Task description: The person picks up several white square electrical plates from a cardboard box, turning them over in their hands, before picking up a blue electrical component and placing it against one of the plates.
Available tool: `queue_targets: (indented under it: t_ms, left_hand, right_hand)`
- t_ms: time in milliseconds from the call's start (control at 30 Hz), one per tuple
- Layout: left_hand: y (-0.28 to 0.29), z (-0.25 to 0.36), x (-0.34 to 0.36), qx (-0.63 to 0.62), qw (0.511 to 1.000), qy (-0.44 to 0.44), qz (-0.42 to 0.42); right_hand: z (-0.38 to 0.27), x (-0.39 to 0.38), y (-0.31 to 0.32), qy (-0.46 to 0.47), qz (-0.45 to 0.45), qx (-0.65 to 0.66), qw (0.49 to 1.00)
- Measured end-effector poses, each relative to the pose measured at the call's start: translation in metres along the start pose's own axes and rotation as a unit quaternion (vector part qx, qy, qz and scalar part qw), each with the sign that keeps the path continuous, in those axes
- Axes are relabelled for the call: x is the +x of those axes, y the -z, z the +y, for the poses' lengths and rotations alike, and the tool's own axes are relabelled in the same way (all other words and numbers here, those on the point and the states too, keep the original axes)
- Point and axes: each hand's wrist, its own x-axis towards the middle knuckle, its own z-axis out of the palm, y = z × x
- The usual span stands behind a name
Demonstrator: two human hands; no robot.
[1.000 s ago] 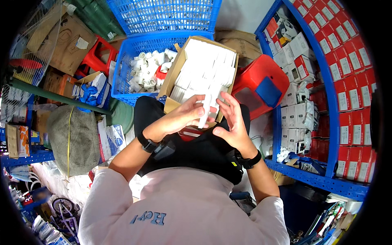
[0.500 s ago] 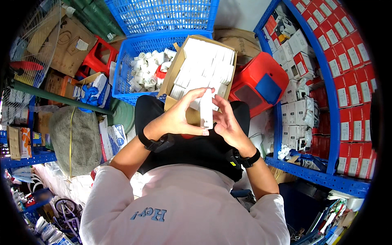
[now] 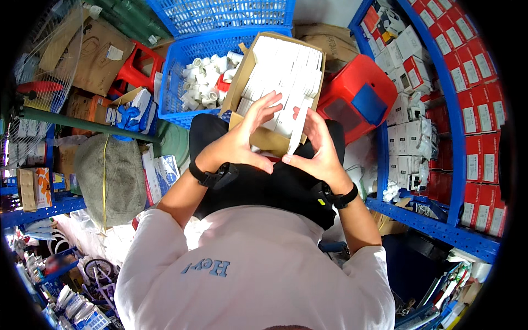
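Head view: the right hand [image 3: 322,151] holds the white strip [image 3: 298,127] thumb-to-fingers — exact contact looks partly hidden. Long axis points away from the body, before the carton [image 3: 245,80]; the left hand [image 3: 242,142], leftward, gapes wide — clear of it.

Blue lettering [image 3: 206,269] marks the white T-shirt [image 3: 275,264], near; printed labels [image 3: 472,168], too small to read, mark red cartons [image 3: 476,144], right.

- Pale wall [image 3: 324,12] by the far corner of a blue metal rack [image 3: 434,230].
- Red plastic stool [image 3: 357,82] near the rack's left edge.
- Second red stool [image 3: 132,69], well apart, farther left.
- Whitish floor [image 3: 93,235], brightly lit in places.
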Motion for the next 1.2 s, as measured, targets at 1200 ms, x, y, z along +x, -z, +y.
queue_targets:
  t_ms: [1200]
  left_hand:
    - [0.066,-0.049,0.070,0.177,0.966,0.189,-0.022]
  right_hand:
    - [0.052,-0.076,0.056,-0.465,-0.105,0.098,0.874]
